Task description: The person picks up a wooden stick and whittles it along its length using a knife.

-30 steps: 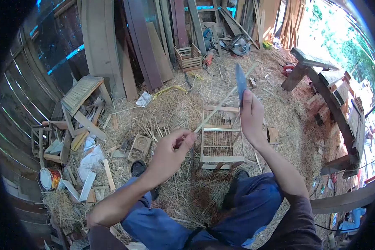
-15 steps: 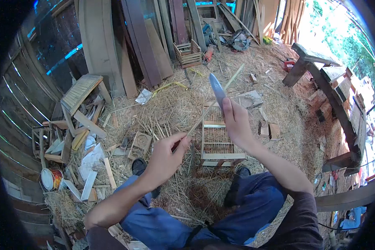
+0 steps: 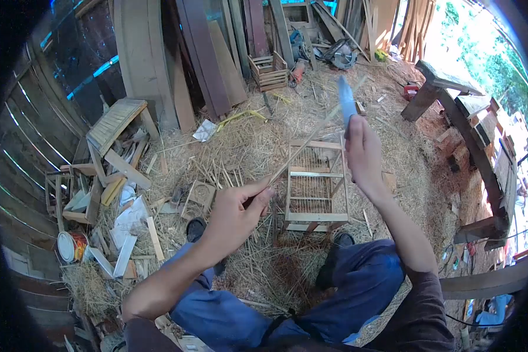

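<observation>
My left hand (image 3: 237,211) pinches the near end of a thin pale strip (image 3: 302,145), which slants up and to the right. In my right hand (image 3: 364,152) is the handle of a knife (image 3: 346,100), its blade pointing up and lying against or very near the strip's far part; blur hides whether they touch. Below and between the hands, a wooden frame with thin bars (image 3: 317,218) stands on the straw-covered floor, between my feet.
A small slatted crate (image 3: 268,71) and a circular saw (image 3: 340,56) are at the back. Boards (image 3: 202,58) lean on the wall. A slatted stool (image 3: 117,126) and a tin can (image 3: 71,246) are at left, a long wooden bench (image 3: 472,141) at right.
My right hand has moved right with the knife, further out along the strip. The left hand still pinches the strip's near end, nearly in place.
</observation>
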